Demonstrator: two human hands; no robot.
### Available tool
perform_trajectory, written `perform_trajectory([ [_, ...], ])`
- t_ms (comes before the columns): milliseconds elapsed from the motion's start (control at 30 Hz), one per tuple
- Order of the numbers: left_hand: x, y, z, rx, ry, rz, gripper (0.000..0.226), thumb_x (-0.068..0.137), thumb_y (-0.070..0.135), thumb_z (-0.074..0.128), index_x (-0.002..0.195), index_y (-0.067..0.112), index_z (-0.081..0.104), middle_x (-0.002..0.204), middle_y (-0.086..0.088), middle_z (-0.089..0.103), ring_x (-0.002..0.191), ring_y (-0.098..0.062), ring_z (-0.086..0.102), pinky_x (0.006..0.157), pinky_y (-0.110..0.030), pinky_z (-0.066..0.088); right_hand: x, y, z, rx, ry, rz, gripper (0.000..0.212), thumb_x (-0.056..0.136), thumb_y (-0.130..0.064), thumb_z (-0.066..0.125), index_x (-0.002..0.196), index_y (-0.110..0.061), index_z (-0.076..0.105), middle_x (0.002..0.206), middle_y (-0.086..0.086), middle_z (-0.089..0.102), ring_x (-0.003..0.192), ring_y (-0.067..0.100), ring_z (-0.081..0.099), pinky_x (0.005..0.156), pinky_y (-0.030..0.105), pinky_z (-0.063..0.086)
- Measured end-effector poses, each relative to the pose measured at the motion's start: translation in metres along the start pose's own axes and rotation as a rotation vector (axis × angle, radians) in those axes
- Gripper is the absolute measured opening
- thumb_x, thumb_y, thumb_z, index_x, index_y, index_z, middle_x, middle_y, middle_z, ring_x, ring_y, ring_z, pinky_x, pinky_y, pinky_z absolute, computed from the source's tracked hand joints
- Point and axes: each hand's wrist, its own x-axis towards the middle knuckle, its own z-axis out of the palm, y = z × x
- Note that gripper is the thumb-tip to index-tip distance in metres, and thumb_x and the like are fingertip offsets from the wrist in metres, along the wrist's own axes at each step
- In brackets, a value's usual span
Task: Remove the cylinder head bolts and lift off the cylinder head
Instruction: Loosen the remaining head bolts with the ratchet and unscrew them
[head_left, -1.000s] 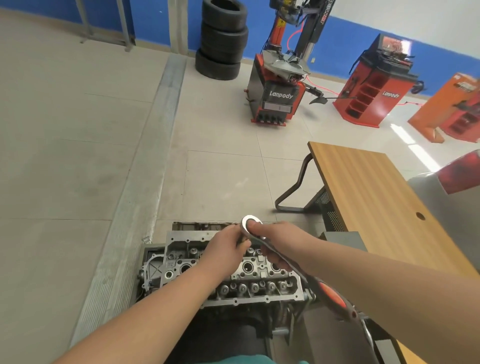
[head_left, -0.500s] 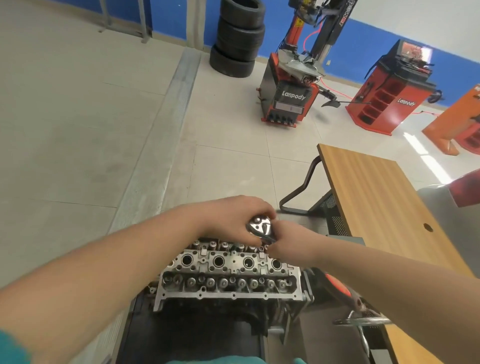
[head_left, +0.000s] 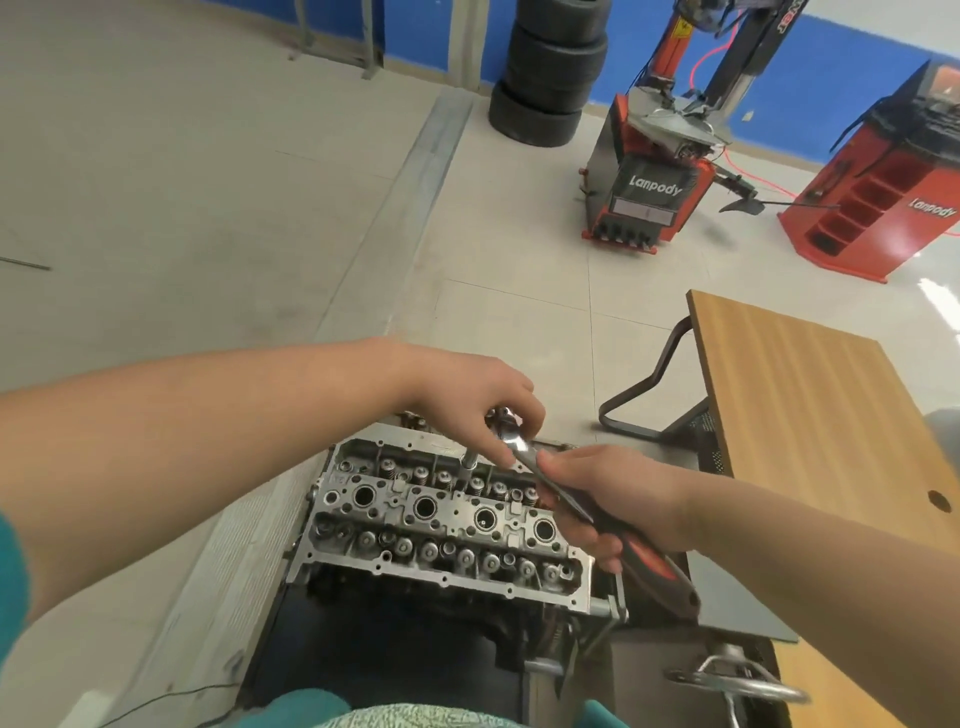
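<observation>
head view: only camera, looks forward and down over both forearms
cylinder head (head_left: 441, 525): bare alloy casting, low centre, still seated on the engine, valve gear exposed, four round plug wells in a row along the middle
ratchet wrench (head_left: 582, 512): chrome shank, black and orange grip, runs from upper left down to lower right across the right end of the casting
ratchet head: chrome, sits above the far edge of the casting, partly covered by the left hand
extension (head_left: 469, 461): short chrome bar dropping from the ratchet head into the far row of the casting; the bolt under it is hidden
left hand (head_left: 480, 402): reaches in from the left, fingers (head_left: 496, 447) curled down around the ratchet head, pinching it at the top
right hand (head_left: 605, 501): comes in from the right, fingers wrapped round the wrench shank where chrome meets the grip, thumb lying along the shank
worktop (head_left: 810, 415): wood-grain desk, right of the engine, black tube legs, a round cable hole near its right edge
tyre changer (head_left: 654, 192): red and black, "Lanpody" lettering, far back on the tiled floor
wheel balancer (head_left: 878, 208): red cabinet, same lettering, right of the changer
tyres (head_left: 550, 78): black stack by the blue wall, left of the changer
handwheel (head_left: 737, 680): chrome, lower right, blurred
</observation>
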Motion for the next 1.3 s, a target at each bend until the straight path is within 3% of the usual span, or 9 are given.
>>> perform_trajectory([
  [33, 0.002, 0.004, 0.004, -0.015, 0.003, -0.016, 0.028, 0.087, 0.053, 0.081, 0.102, 0.031, 0.069, 0.09, 0.013, 0.056, 0.08, 0.004, 0.055, 0.066, -0.014, 0.038, 0.0, -0.002, 0.001, -0.009, 0.009, 0.001, 0.045, 0.102, -0.059, 0.051, 0.097, -0.014, 0.052, 0.065, 0.007, 0.049, 0.049, 0.02, 0.041, 0.051, 0.032, 0.047],
  [200, 0.004, 0.018, 0.022, 0.157, 0.096, -0.039, 0.045, 0.09, 0.07, 0.067, 0.091, 0.026, 0.072, 0.074, 0.008, 0.062, 0.07, -0.013, 0.057, 0.067, -0.035, 0.047, 0.002, 0.0, 0.0, -0.006, -0.011, 0.007, 0.041, 0.106, -0.056, 0.047, 0.098, -0.016, 0.048, 0.063, 0.004, 0.042, 0.046, 0.019, 0.038, 0.049, 0.031, 0.044],
  [333, -0.01, 0.028, 0.047, 0.214, 0.451, 0.062, 0.036, 0.091, 0.053, 0.067, 0.078, 0.02, 0.067, 0.071, 0.012, 0.049, 0.062, -0.011, 0.043, 0.058, -0.026, 0.032, 0.005, 0.006, 0.004, -0.051, -0.02, -0.003, 0.043, 0.103, -0.058, 0.045, 0.094, -0.016, 0.045, 0.058, 0.004, 0.044, 0.044, 0.019, 0.04, 0.048, 0.031, 0.047],
  [400, -0.012, 0.034, 0.054, 0.224, 0.517, 0.018, 0.03, 0.089, 0.042, 0.079, 0.074, 0.019, 0.065, 0.07, 0.009, 0.048, 0.063, -0.012, 0.04, 0.06, -0.027, 0.03, 0.007, 0.006, 0.004, -0.092, -0.027, -0.007, 0.044, 0.102, -0.059, 0.045, 0.096, -0.016, 0.045, 0.057, 0.004, 0.045, 0.045, 0.021, 0.042, 0.049, 0.032, 0.048],
  [500, -0.01, 0.04, 0.054, 0.279, 0.516, -0.045, 0.036, 0.082, 0.03, 0.091, 0.069, 0.019, 0.06, 0.069, 0.01, 0.045, 0.061, -0.015, 0.041, 0.062, -0.026, 0.026, 0.01, 0.004, 0.0, -0.138, -0.033, -0.009, 0.045, 0.105, -0.056, 0.043, 0.103, -0.011, 0.046, 0.058, 0.008, 0.046, 0.045, 0.022, 0.044, 0.049, 0.035, 0.051],
  [667, -0.009, 0.044, 0.055, 0.278, 0.508, -0.106, 0.035, 0.082, 0.034, 0.09, 0.069, 0.016, 0.063, 0.068, 0.005, 0.051, 0.061, -0.015, 0.04, 0.06, -0.028, 0.028, 0.013, 0.0, -0.003, -0.186, -0.042, 0.015, 0.043, 0.105, -0.052, 0.043, 0.105, -0.009, 0.047, 0.057, 0.009, 0.048, 0.044, 0.023, 0.046, 0.049, 0.036, 0.052],
  [1033, -0.007, 0.049, 0.051, 0.307, 0.523, -0.137, 0.039, 0.083, 0.054, 0.063, 0.068, 0.018, 0.061, 0.069, 0.011, 0.043, 0.06, -0.016, 0.039, 0.058, -0.027, 0.021, 0.005, -0.015, -0.008, -0.216, -0.129, 0.053, 0.037, 0.112, -0.043, 0.036, 0.105, -0.008, 0.044, 0.055, 0.009, 0.045, 0.044, 0.025, 0.048, 0.051, 0.039, 0.055],
  [1167, -0.007, 0.048, 0.052, 0.292, 0.49, -0.172, 0.033, 0.081, 0.044, 0.079, 0.07, 0.017, 0.063, 0.069, 0.01, 0.045, 0.062, -0.017, 0.042, 0.062, -0.028, 0.026, 0.003, -0.019, -0.009, -0.22, -0.145, 0.075, 0.035, 0.113, -0.043, 0.036, 0.104, -0.01, 0.043, 0.057, 0.009, 0.043, 0.046, 0.025, 0.048, 0.053, 0.04, 0.056],
  [1300, -0.006, 0.052, 0.05, 0.261, 0.471, -0.193, 0.042, 0.08, 0.056, 0.052, 0.072, 0.017, 0.067, 0.07, 0.01, 0.046, 0.063, -0.02, 0.047, 0.064, -0.028, 0.028, 0.003, -0.02, -0.009, -0.223, -0.153, 0.084, 0.034, 0.113, -0.041, 0.036, 0.104, -0.009, 0.043, 0.058, 0.011, 0.042, 0.046, 0.025, 0.048, 0.055, 0.04, 0.055],
])
